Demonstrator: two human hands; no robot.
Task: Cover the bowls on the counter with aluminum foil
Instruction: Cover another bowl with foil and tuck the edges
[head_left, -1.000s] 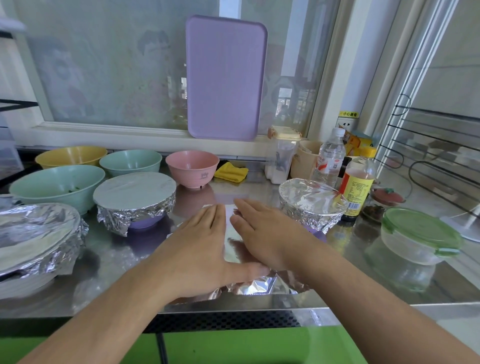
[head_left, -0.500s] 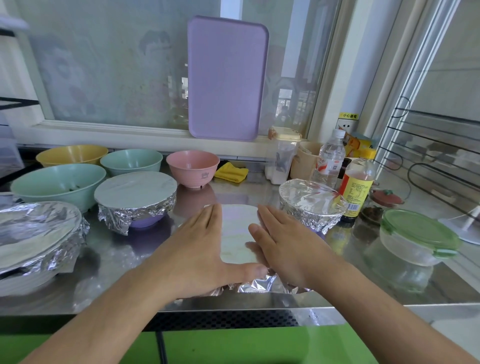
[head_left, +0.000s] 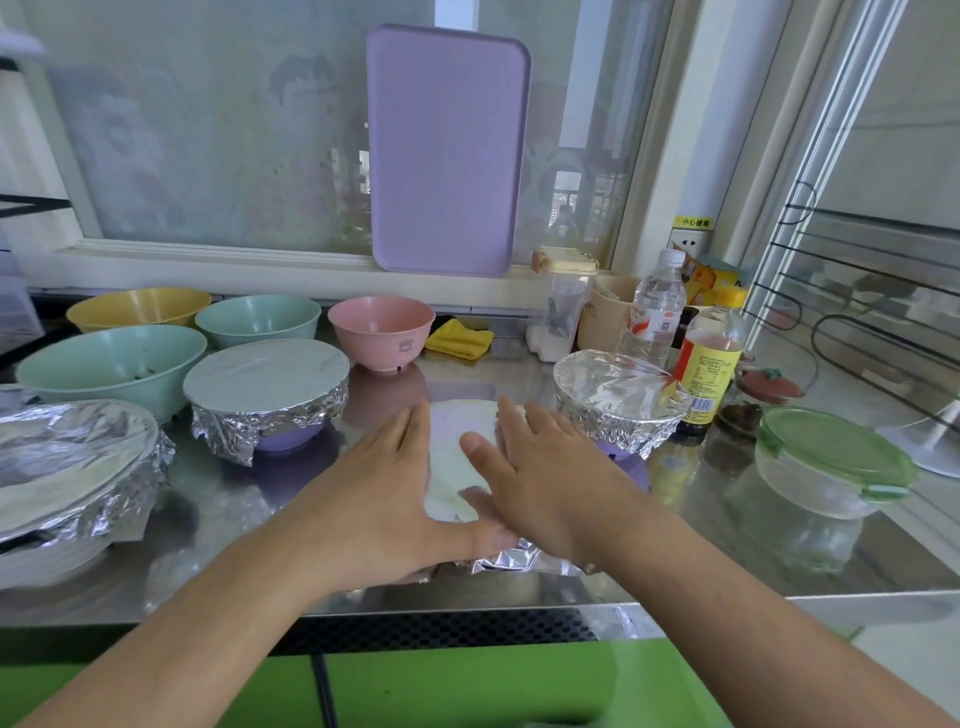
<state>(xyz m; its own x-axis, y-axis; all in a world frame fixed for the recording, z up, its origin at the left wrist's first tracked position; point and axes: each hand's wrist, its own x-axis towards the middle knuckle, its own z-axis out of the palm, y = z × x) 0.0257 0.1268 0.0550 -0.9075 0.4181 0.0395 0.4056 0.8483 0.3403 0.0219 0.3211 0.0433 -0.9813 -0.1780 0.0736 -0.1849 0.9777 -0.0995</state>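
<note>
I see my left hand (head_left: 379, 493) flat on the foil (head_left: 457, 467) over the near centre bowl, fingers straight and together, thumb out along the near edge. My right hand (head_left: 550, 483) presses its right side, fingers seemingly slightly spread. Crumpled foil edges (head_left: 506, 560) show beneath; the bowl itself is hidden.

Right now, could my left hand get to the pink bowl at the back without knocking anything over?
Probably yes. The left hand lies flat on the foil-covered bowl in front, and the pink bowl stands uncovered just beyond it. The counter between them looks bare; the foil-covered purple bowl sits off to the left.
</note>
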